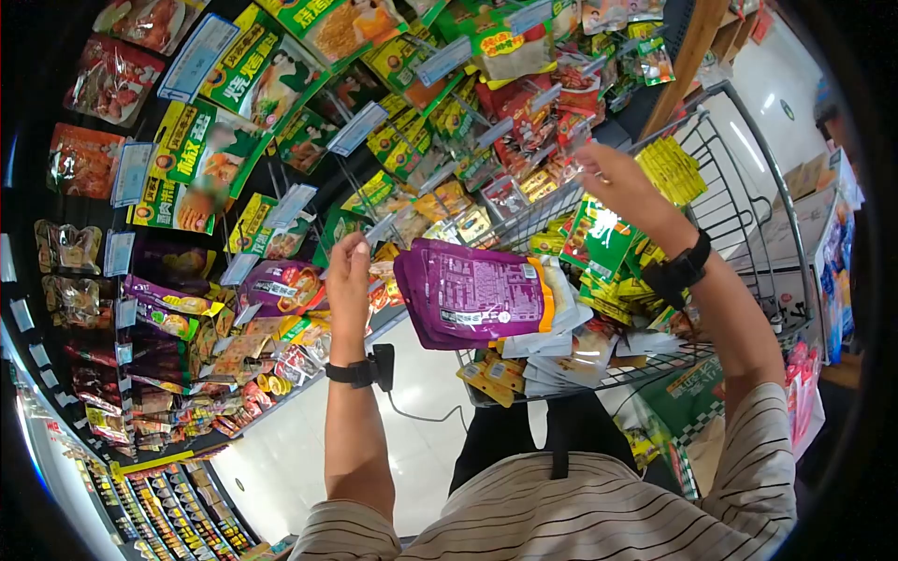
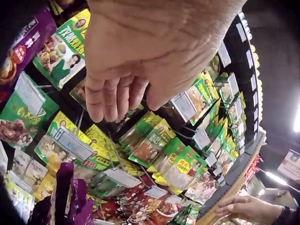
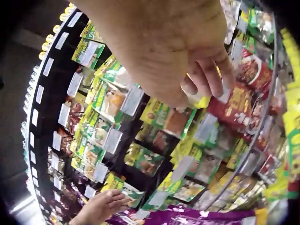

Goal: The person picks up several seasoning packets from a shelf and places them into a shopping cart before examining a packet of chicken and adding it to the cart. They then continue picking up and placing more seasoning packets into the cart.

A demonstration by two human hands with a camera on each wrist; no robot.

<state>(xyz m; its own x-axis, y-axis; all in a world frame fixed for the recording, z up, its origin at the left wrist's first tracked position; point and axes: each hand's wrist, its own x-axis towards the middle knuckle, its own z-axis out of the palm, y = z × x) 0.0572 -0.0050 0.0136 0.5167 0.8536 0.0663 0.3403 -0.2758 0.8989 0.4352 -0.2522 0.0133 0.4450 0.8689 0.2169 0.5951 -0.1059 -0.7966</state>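
My left hand (image 1: 349, 290) is raised beside the hanging snack shelf, left of a stack of purple pouches (image 1: 477, 292). In the left wrist view its fingers (image 2: 110, 101) hang loosely with nothing between them, in front of green and yellow packets (image 2: 159, 145). Over the cart's far side is my right hand (image 1: 625, 187), close to red packets on the shelf. Its fingers (image 3: 206, 77) are loosely bent and hold nothing visible. The purple pouches lie on top of the cart's load, white edges of other packs showing beneath.
The wire shopping cart (image 1: 748, 122) stands in front of me, with green packets (image 1: 599, 238) and yellow packets (image 1: 672, 170) inside. Price tags (image 1: 198, 58) stick out from the shelf hooks. Boxes (image 1: 804, 178) stand to the right, and pale floor (image 1: 281, 467) shows at lower left.
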